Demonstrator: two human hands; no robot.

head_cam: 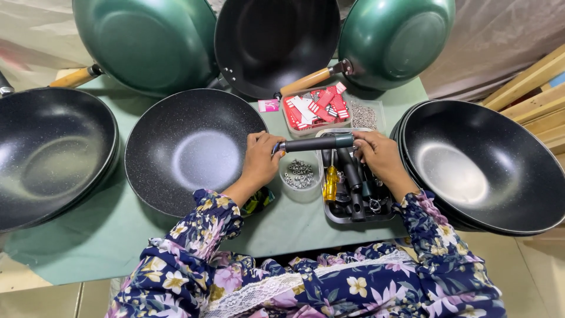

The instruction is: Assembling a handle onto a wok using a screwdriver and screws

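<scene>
1. Black, speckled inside, a handleless wok [191, 150] lay on the pale green worktop [106, 235] directly before the person, its right rim at the left hand [261, 159].
2. Left hand was closed around the near end of a dark pan handle [315, 143], fingers curled over it right at the wok's rim.
3. Right hand [382, 156] gripped the other end of the same handle, by its grey-green collar; the handle was held level between both hands, above the worktop.
4. Beneath the handle sat a small round dish of silver nuts [300, 175].
5. Just right of the dish, a dark tray [353, 215] held more black handles, a yellow-handled screwdriver [331, 182] and small metal rings.
6. Behind the hands stood a clear box of red-and-white tags [315, 110], with a box of small screws [365, 116] beside it.
7. Stacked black woks [482, 165] sat to the right; another black stack [53, 153] to the left.
8. Along the back, two green woks with wooden handles [147, 41] [394, 38] leaned on either side of a black one [276, 41].
9. Both sleeves were navy floral cloth.
</scene>
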